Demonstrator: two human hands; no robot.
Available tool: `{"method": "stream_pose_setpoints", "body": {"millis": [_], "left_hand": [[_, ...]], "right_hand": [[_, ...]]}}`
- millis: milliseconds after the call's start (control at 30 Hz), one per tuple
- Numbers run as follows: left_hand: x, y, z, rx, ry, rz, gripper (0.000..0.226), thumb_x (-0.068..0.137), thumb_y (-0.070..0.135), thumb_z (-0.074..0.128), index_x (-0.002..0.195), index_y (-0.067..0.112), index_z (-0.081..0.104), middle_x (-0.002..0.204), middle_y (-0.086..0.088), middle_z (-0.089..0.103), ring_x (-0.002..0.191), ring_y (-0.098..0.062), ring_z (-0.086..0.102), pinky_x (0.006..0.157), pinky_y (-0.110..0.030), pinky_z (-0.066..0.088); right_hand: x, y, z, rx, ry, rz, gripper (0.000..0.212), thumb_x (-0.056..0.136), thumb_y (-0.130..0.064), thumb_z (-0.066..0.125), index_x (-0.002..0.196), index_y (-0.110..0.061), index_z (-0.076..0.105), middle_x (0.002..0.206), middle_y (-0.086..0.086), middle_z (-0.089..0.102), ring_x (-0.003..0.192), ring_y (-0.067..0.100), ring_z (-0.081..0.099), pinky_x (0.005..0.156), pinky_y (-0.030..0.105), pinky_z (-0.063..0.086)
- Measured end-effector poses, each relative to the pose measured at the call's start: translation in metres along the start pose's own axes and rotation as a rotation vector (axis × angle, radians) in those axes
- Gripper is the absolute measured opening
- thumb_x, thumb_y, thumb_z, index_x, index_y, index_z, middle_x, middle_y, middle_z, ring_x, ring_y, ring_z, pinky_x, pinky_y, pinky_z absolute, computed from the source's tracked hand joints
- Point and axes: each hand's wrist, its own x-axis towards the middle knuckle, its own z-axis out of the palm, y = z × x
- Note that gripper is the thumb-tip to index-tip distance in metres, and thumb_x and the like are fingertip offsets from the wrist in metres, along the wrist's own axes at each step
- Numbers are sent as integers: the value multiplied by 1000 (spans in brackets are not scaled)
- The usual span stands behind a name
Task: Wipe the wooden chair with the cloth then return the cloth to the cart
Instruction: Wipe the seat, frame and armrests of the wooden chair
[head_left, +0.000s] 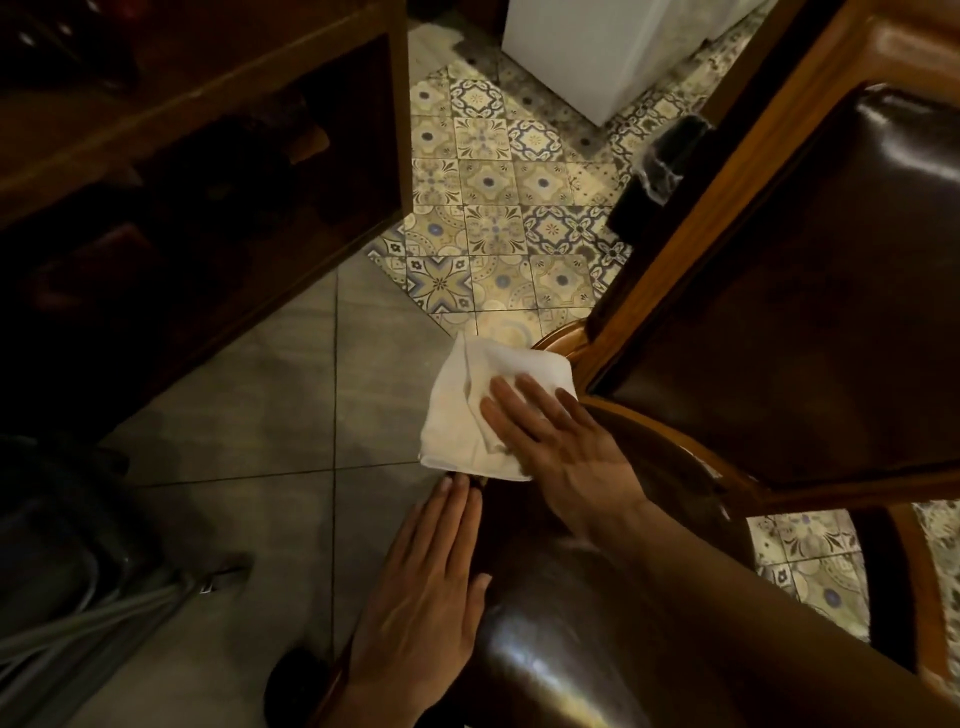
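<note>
A wooden chair (670, 244) with a dark leather back and seat fills the right side of the head view. A folded white cloth (462, 410) lies over the front left corner of its seat frame. My right hand (561, 447) presses flat on the cloth, fingers spread and pointing up-left. My left hand (421, 608) rests flat along the left edge of the leather seat (550, 639), just below the cloth, holding nothing.
A dark wooden shelf unit (208, 156) stands at the upper left. Grey tiles (270, 415) and patterned tiles (493, 208) cover the floor. A white box-like unit (587, 52) stands at the top. Dark metal tubing (88, 618) sits at the lower left.
</note>
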Motion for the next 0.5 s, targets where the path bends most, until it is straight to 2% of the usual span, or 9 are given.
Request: {"method": "stream_pose_setpoints", "body": {"millis": [100, 200, 333, 500], "left_hand": [[0, 0, 0, 20, -4, 4, 76, 94, 42, 48, 155, 5, 22, 165, -15, 14, 152, -27, 13, 117, -43, 20], [0, 1, 1, 37, -26, 3, 79, 95, 43, 48, 156, 4, 18, 166, -16, 10, 153, -28, 11, 117, -45, 21], [-1, -1, 0, 42, -35, -1, 81, 94, 48, 48, 157, 7, 16, 167, -14, 8, 153, -27, 9, 118, -44, 18], [-1, -1, 1, 26, -53, 4, 83, 94, 50, 49, 157, 7, 15, 167, -13, 7, 153, -26, 9, 117, -44, 19]], "right_hand": [[2, 4, 4, -42, -10, -3, 72, 93, -27, 25, 156, -23, -11, 165, 3, -16, 149, 29, -17, 121, 51, 4], [15, 13, 1, -79, 10, 104, 70, 101, -24, 31, 155, -20, -13, 164, 5, -18, 149, 30, -17, 121, 50, 3], [31, 31, -10, -147, 27, 131, 75, 100, -27, 43, 156, -19, -6, 166, 5, -10, 151, 29, -9, 121, 47, 4], [31, 29, -5, -129, 32, 182, 71, 101, -22, 39, 156, -20, -6, 166, 4, -9, 151, 29, -9, 121, 47, 7]]}}
